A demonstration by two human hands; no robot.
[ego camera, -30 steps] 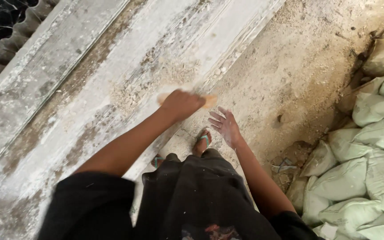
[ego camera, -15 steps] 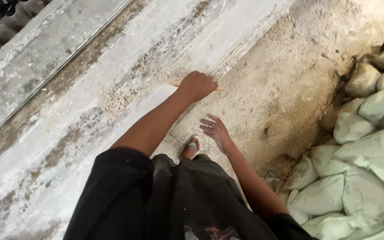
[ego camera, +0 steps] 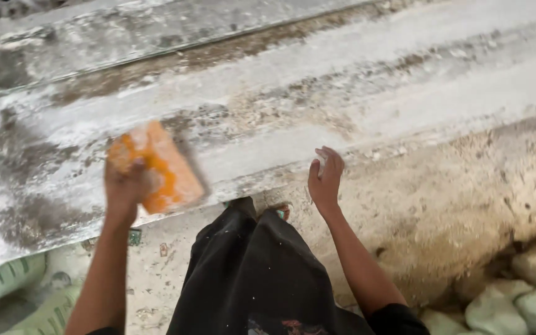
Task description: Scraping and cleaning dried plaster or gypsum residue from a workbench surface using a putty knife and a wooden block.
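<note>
I see L hand (ego camera: pixel 124 186) clamped on orange float (ego camera: pixel 156 167), blurred, raised over the whitish plastered slab (ego camera: pixel 355 105). R hand (ego camera: pixel 325 180) empty, fingers spread, near slab edge. Hands well apart. Sacks (ego camera: pixel 528 291) bottom right.

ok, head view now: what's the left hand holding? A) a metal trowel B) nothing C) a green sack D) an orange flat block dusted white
D: the left hand grips an orange flat block with white dust on it, raised in front of the pale dusty slab; the right hand is open and holds nothing.
</note>
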